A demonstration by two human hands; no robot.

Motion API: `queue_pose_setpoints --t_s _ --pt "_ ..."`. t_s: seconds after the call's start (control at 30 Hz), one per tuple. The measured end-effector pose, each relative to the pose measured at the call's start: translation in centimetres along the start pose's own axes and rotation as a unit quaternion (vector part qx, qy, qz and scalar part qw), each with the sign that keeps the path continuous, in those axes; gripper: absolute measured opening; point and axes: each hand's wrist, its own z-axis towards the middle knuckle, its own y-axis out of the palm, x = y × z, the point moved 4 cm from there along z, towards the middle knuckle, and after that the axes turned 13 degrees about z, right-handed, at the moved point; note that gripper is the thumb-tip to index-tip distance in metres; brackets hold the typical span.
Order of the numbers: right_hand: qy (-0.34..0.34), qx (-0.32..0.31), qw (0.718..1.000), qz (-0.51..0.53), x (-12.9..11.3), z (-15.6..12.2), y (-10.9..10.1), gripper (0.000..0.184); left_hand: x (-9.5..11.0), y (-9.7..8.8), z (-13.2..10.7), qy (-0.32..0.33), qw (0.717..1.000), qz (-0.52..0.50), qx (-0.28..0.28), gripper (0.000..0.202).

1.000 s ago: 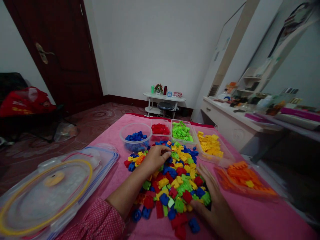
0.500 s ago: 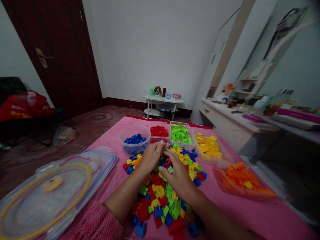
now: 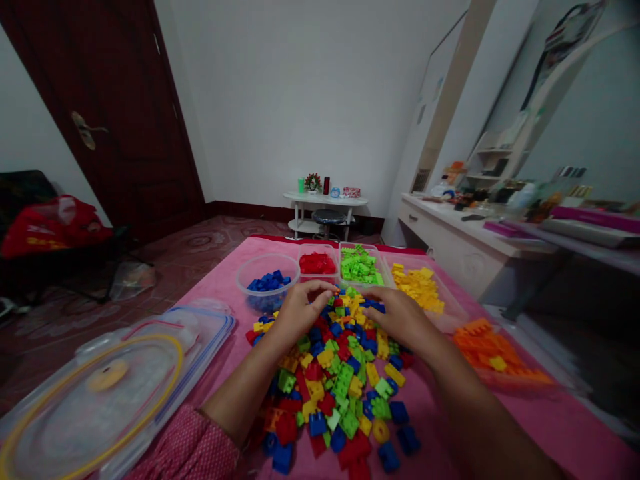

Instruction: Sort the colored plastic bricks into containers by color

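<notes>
A heap of mixed coloured bricks [image 3: 340, 380] lies on the pink cloth [image 3: 450, 427] in front of me. My left hand [image 3: 299, 308] rests on the far left of the heap, fingers curled down among the bricks. My right hand [image 3: 397, 315] rests on the far right of the heap, fingers also curled onto bricks. What either hand holds is hidden under the fingers. Behind the heap stand a round bowl of blue bricks [image 3: 267, 283], a box of red bricks [image 3: 317, 263], a box of green bricks [image 3: 358, 265] and a tray of yellow bricks [image 3: 418, 285].
An orange-brick tray [image 3: 493, 357] sits at the right. Clear container lids [image 3: 110, 387] are stacked at the left edge. A dresser [image 3: 465, 247] stands to the right, a small white table [image 3: 325, 203] by the far wall, and a dark door [image 3: 115, 120] at left.
My right hand moved from the near right of the heap up across it to its far right side. My left hand stayed at the far left and curled in slightly.
</notes>
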Motion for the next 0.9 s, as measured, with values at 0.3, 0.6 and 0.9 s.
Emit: queue_pose_setpoints --t_s 0.3,0.6,0.9 --pt "-0.046 -0.090 0.993 -0.057 -0.3 -1.4 2.8 0.044 1.8 0.8 -0.8 0.112 0.968 0.191 -0.121 0.023" --pt "-0.045 -0.078 0.996 -0.009 -1.1 -0.9 2.3 0.040 -0.1 -3.1 -0.9 -0.014 0.898 0.395 -0.192 0.038" --pt "-0.048 -0.031 0.998 0.025 -1.0 -1.0 2.8 0.021 -0.6 -3.3 -1.5 -0.029 0.904 0.365 -0.221 0.023"
